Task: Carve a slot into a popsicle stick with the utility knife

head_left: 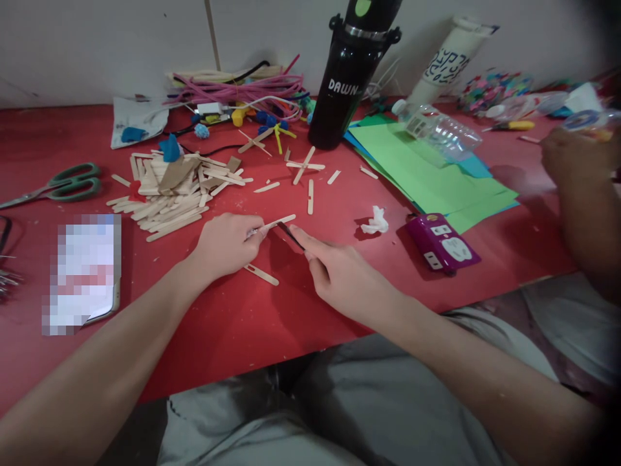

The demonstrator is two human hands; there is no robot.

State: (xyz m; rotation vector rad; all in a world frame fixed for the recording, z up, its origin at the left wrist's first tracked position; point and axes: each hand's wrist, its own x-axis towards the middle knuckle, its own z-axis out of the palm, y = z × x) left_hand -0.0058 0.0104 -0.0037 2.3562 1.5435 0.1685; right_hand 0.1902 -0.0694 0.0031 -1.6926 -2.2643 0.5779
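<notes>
My left hand (228,243) is closed on a wooden craft stick (285,221), whose free end points right. In my right hand (339,272) is a knife (292,237) with a thin dark blade. The blade tip touches the stick or lies very close to it, and my fingers hide the handle. A craft stick with a slot cut in it (262,274) lies on the red table just below my left hand. Beyond both hands are another notched stick (310,197), two crossed sticks (305,166) and several cut bits.
A pile of craft sticks (169,194), scissors (72,184) and a phone (87,272) are at left. Behind stands a black bottle (339,84). Green paper (436,168), a plastic bottle (444,133) and a purple socket box (441,243) lie right, near another person's hand (577,158).
</notes>
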